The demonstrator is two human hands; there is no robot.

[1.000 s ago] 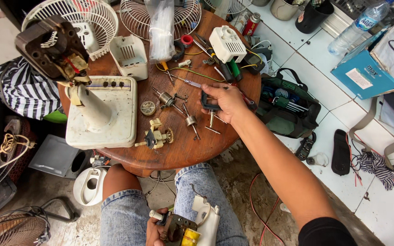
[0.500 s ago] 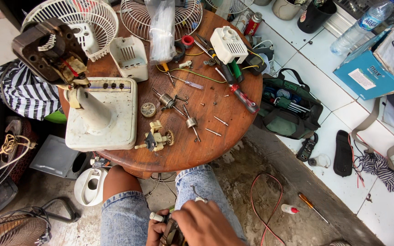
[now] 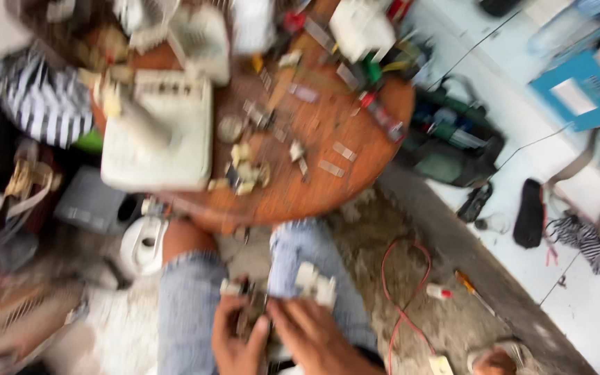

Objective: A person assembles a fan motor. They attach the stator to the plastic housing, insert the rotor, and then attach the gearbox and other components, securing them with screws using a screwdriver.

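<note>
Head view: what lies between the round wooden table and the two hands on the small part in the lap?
Between the round wooden table and the left hand and right hand lie only the person's knees in jean shorts, though the head view is blurred.

A round table [image 3: 293, 201] stands ahead of the person's knees. The fan base [image 3: 157, 139] sits at its left edge, small parts [image 3: 248, 170] beside it near the front edge. Both hands, left hand [image 3: 234, 340] and right hand [image 3: 310, 340], meet over the lap on a motor part [image 3: 255, 312]. A tool bag [image 3: 453, 142] lies right of the table, a cable [image 3: 404, 292] on the floor before it.
</note>
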